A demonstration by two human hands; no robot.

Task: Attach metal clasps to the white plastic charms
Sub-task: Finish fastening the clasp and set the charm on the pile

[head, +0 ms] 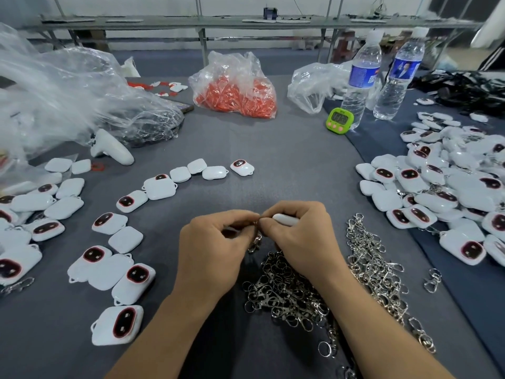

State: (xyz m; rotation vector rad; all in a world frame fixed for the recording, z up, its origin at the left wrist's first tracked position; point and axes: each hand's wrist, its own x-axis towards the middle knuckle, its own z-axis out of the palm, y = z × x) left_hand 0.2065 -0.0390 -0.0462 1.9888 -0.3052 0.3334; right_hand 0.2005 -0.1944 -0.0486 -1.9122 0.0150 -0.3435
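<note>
Your right hand [300,236] grips a white charm [285,219], and only its smooth, rounded white edge shows above the curled fingers [269,222]. Your left hand [216,242] meets it fingertip to fingertip and pinches a metal clasp [255,242], whose silver hook dangles just below the pinch. Both hands are over the desk [287,160], which is covered in grey cloth. Just beneath and to the right of your fingers lies the pile of clasps [295,291], a tangle of silver swivel hooks and split rings. To the left of your fingers, loose charms [131,280] are scattered in a curving row. They are glossy white rounded squares with a small loop at one corner, some showing a dark oval window ringed in red, others plain side up. To the right of your fingers a heap of charms [437,192] is stacked thick, with bits of metal showing among them. Beyond your fingers, a clear plastic bag [235,97] holds orange pieces too small to tell apart. Far to the left, a big crumpled bag [68,99] has dark contents at its base that you cannot make out. A third bag [314,83] slumps beside two water bottles [360,77], with a green timer [339,120] in front of them.
</note>
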